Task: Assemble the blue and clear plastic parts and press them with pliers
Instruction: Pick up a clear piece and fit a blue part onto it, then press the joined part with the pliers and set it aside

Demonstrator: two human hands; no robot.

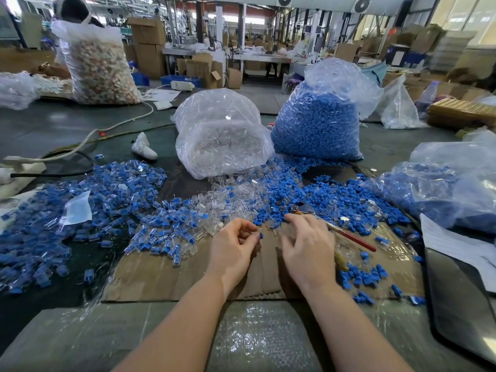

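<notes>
My left hand (234, 245) hovers over a cardboard sheet (166, 277) and pinches a small blue plastic part (261, 235) at its fingertips. My right hand (308, 245) is just to its right, fingers relaxed and reaching into the loose pile of blue parts (281, 200) and clear parts (230, 200); it holds nothing that I can see. Red-handled pliers (349, 236) lie on the cardboard just right of my right hand, jaws toward the pile. A heap of joined blue-and-clear pieces (88, 210) spreads to the left.
Behind the pile stand a bag of clear parts (220, 135) and a bag of blue parts (319, 122). Another bag with blue parts (442, 189) lies at the right above papers (456, 245). Cables (88, 135) and a white power strip (24, 167) lie at left.
</notes>
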